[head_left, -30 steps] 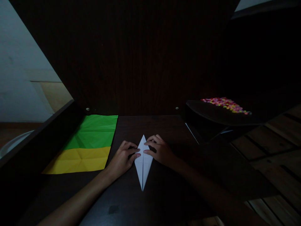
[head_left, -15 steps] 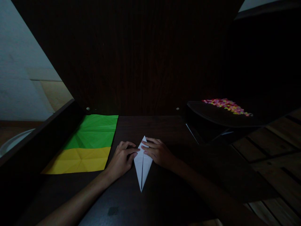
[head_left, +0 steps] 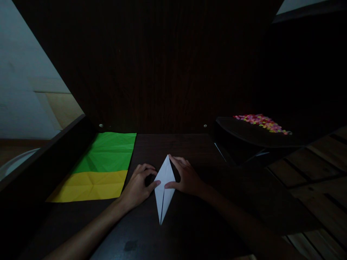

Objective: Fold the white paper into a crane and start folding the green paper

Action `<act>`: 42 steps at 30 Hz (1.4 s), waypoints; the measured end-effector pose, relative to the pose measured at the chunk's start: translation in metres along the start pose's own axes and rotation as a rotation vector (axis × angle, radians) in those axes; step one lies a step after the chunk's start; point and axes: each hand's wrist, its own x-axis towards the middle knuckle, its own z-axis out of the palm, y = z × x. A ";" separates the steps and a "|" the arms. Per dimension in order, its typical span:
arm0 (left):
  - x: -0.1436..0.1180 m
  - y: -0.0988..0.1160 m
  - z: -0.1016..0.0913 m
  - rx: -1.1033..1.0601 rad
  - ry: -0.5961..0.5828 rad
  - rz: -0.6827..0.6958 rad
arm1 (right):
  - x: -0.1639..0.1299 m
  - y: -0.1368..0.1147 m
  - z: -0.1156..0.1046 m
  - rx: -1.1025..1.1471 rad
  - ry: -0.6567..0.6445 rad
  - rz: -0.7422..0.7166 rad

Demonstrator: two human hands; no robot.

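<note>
White folded paper (head_left: 164, 182) — both hands touching

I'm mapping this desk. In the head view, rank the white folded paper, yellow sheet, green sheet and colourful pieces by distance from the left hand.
1. white folded paper, touching, at its right
2. yellow sheet, left
3. green sheet, left, farther back
4. colourful pieces, far right

White paper (head_left: 164, 184), green-and-yellow sheet (head_left: 100, 167)

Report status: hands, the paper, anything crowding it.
Left hand and right hand both pinching the folded white paper on the dark table. Green and yellow sheets lie apart, left. Nothing crowding it.
</note>
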 end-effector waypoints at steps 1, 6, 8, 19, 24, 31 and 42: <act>0.000 0.000 0.000 -0.007 -0.005 0.005 | 0.000 0.000 -0.001 0.041 -0.010 0.022; 0.001 0.001 -0.001 -0.037 -0.061 0.055 | -0.003 -0.001 0.001 0.206 0.027 0.040; 0.001 0.001 -0.001 -0.035 -0.074 0.065 | -0.003 0.000 0.002 0.190 0.043 0.035; 0.000 -0.001 0.004 0.060 -0.023 0.012 | 0.000 0.004 0.004 0.075 -0.006 -0.044; 0.002 -0.001 0.002 0.081 0.008 -0.084 | 0.000 0.000 0.002 0.093 0.009 -0.007; 0.003 0.001 0.000 0.133 0.019 -0.142 | 0.001 -0.003 -0.004 0.087 0.064 0.067; 0.002 -0.001 -0.008 -0.001 -0.093 0.002 | -0.003 -0.002 0.001 -0.094 0.005 -0.378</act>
